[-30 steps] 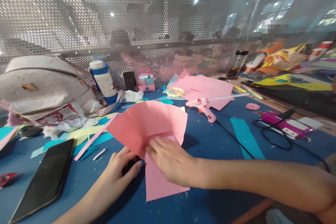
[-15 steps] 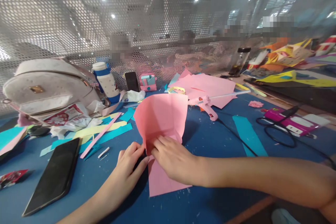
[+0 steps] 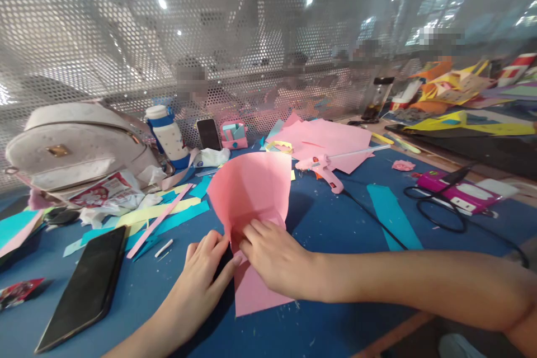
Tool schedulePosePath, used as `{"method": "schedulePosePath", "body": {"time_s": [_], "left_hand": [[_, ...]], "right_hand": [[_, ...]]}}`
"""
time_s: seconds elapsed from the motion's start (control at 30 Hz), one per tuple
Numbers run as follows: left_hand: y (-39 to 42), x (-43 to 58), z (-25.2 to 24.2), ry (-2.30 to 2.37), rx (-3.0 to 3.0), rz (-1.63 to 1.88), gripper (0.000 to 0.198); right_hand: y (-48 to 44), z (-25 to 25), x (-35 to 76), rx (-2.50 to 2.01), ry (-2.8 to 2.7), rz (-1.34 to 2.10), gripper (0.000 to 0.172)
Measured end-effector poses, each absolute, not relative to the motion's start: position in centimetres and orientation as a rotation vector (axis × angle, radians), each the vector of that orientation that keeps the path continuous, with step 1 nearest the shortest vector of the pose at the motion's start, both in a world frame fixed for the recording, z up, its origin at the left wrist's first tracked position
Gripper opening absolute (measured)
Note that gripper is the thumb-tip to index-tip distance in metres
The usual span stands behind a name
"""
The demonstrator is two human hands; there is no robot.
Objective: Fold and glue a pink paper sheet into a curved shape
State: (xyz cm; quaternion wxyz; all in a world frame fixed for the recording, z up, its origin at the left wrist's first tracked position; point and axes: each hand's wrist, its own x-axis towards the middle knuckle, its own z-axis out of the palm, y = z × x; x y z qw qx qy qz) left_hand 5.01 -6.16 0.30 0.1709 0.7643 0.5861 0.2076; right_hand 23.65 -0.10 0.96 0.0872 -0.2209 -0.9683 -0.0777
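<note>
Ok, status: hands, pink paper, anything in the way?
Left hand at left edge of pink paper, right hand at its bend. Far part stands curled. Nothing seen blocking; glue gun beyond, to the right, clear of both hands.

The curved pink paper (image 3: 260, 184) is standing narrower than a second ago, its left side no longer flaring over the tabletop (image 3: 335, 218) and now uncovering blue paper strips (image 3: 184, 214). The left hand (image 3: 205, 268) is reaching closer, its thumb now meeting the paper's edge.
</note>
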Motion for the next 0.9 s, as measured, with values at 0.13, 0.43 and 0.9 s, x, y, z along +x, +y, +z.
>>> {"method": "schedulePosePath", "body": {"time_s": [0.13,0.43,0.9], "left_hand": [[-5.8,4.5,0.1,1.663,2.219,0.607,0.032],[-5.8,4.7,-0.1,1.699,2.304,0.596,0.033],[-7.2,5.6,1.0,1.711,3.088,0.243,0.021]], "right_hand": [[0.1,1.0,23.7,-0.692,-2.867,-0.13,0.022],[0.1,0.9,23.7,-0.691,-2.883,-0.114,0.034],[0.1,1.6,23.6,-0.735,-2.914,-0.079,0.03]]}}
